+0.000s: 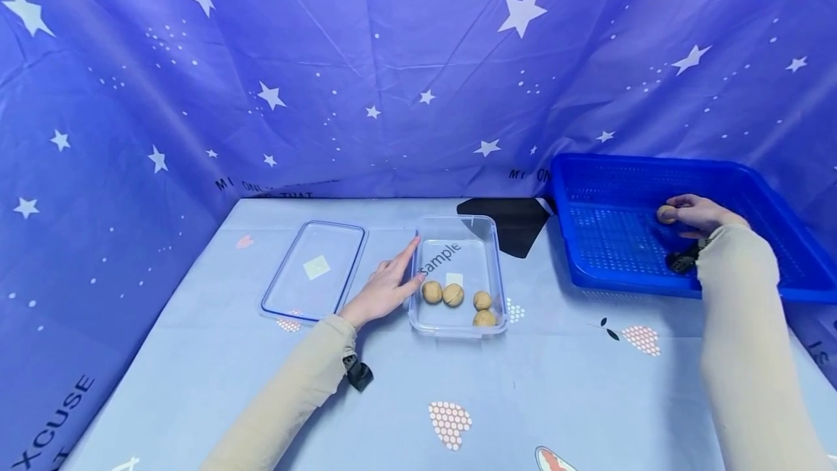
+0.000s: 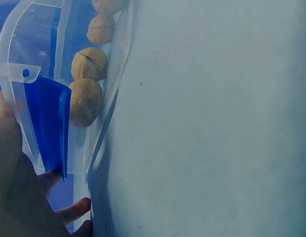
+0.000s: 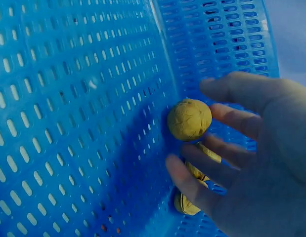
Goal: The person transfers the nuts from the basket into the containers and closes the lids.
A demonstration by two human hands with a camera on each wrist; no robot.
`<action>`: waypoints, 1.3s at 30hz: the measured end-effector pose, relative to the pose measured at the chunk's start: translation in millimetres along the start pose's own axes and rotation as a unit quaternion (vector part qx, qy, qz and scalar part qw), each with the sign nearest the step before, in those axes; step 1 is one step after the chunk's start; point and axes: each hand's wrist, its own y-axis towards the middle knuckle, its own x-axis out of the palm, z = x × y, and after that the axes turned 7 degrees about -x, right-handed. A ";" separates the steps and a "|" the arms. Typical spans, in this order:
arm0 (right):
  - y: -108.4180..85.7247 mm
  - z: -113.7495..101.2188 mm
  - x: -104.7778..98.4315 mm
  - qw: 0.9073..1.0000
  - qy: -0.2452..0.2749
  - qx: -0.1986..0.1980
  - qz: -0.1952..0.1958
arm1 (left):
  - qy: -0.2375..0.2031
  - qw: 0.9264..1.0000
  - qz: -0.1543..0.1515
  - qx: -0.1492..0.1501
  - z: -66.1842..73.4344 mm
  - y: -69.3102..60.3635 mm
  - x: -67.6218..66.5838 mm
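A clear container with several walnuts in its near part stands mid-table. My left hand rests against its left side, fingers extended. In the left wrist view the left hand lies beside the container's blue clip, walnuts showing through the plastic. Inside the blue basket, my right hand is at a walnut. The right wrist view shows the right hand with parted fingers, a fingertip by one walnut; other walnuts are partly behind the fingers.
A clear lid with a blue seal lies left of the container. A black patch shows between container and basket. Purple star-printed cloth hangs behind the patterned light-blue table cover.
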 end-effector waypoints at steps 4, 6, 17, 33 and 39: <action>3.0 0.5 1.9 1.000 0.024 -0.014 -0.007 | 0.001 1.000 0.001 0.002 0.0 0.1 0.3; 4.4 0.5 2.5 0.999 0.048 -0.020 -0.014 | 0.001 1.000 -0.001 0.001 0.4 0.1 0.3; 8.5 2.4 -2.1 0.963 0.201 -0.069 -0.168 | 0.005 1.000 0.000 0.001 -0.8 1.2 0.3; 12.0 -7.7 4.3 0.964 0.185 -0.027 -0.190 | 0.002 1.000 -0.001 -0.005 1.4 0.5 -1.3; 13.1 -4.4 0.9 0.905 0.307 -0.155 -0.250 | 0.000 1.000 -0.004 -0.005 1.7 -0.4 -1.3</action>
